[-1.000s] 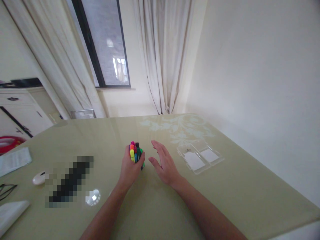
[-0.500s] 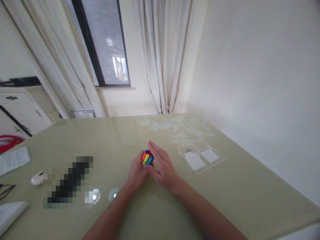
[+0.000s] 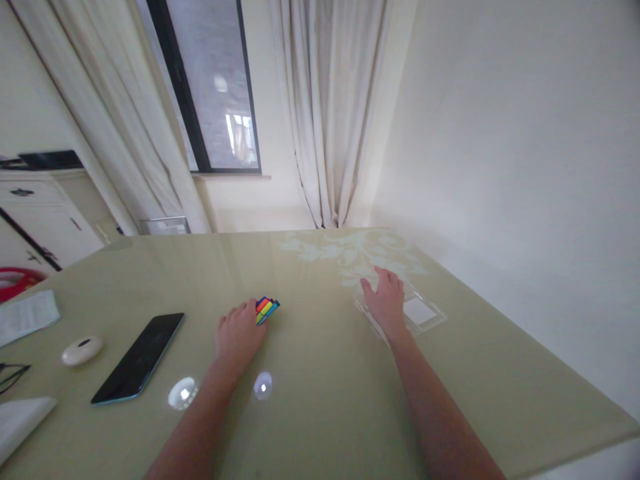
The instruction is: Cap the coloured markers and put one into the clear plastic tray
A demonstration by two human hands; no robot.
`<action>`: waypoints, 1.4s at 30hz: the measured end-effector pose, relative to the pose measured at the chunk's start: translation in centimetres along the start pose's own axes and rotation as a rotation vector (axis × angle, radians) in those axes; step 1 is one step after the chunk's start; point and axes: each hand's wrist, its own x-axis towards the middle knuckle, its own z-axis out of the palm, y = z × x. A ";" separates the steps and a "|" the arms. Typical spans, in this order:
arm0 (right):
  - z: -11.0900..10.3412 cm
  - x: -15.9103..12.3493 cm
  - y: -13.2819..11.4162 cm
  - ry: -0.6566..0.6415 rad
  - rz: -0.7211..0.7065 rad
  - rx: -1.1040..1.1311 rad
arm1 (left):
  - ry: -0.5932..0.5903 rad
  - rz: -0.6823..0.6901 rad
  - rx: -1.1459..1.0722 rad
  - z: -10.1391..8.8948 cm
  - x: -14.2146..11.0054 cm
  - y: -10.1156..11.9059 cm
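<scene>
My left hand (image 3: pixel 242 337) is closed around a bundle of coloured markers (image 3: pixel 267 310). Their red, yellow, blue and dark ends stick out past my fingers to the right; the rest of the bundle is hidden in the hand. Over on the right, my right hand (image 3: pixel 386 301) hovers over or touches an opened clear plastic case (image 3: pixel 431 320), thumb and fingers apart. Most of the case's left half lies hidden beneath that hand. A white card (image 3: pixel 419 311) shows in its right half.
To the left lie a dark phone or tablet (image 3: pixel 140 360), a white mouse-like object (image 3: pixel 83 351), papers (image 3: pixel 30 317), a black cable (image 3: pixel 13 377) and a white object (image 3: pixel 23 427) at the edge. A wall (image 3: pixel 525 200) borders the table's right side.
My hands, together around the markers before, have parted. The left has carried the bundle leftward; the right has let go and moved right, over the plastic case.
</scene>
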 end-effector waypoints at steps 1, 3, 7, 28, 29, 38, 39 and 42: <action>-0.5 0.5 1.0 0.001 0.064 -0.099 | 0.011 -0.013 0.031 0.0 0.1 -0.5; -1.4 1.0 2.3 -0.031 0.166 -0.250 | 0.036 -0.023 0.041 0.3 0.1 -0.9; -2.1 0.9 3.3 -0.244 0.253 -0.366 | 0.055 0.003 0.046 1.3 -0.6 -0.1; 2.0 -2.7 -3.3 -0.466 -0.085 -0.003 | 0.197 0.078 -0.134 0.3 0.3 0.7; 2.1 -2.7 -3.2 -0.467 -0.090 0.005 | 0.176 0.102 -0.157 -0.2 0.2 0.8; 1.7 -2.6 -2.9 -0.512 -0.125 -0.035 | -0.114 0.314 -0.200 -0.8 -1.6 2.7; 1.7 -2.6 -2.8 -0.514 -0.124 -0.037 | -0.115 0.312 -0.198 -0.7 -1.6 2.7; 1.6 -2.5 -2.8 -0.519 -0.131 -0.053 | -0.112 0.253 -0.181 -0.6 -1.5 2.7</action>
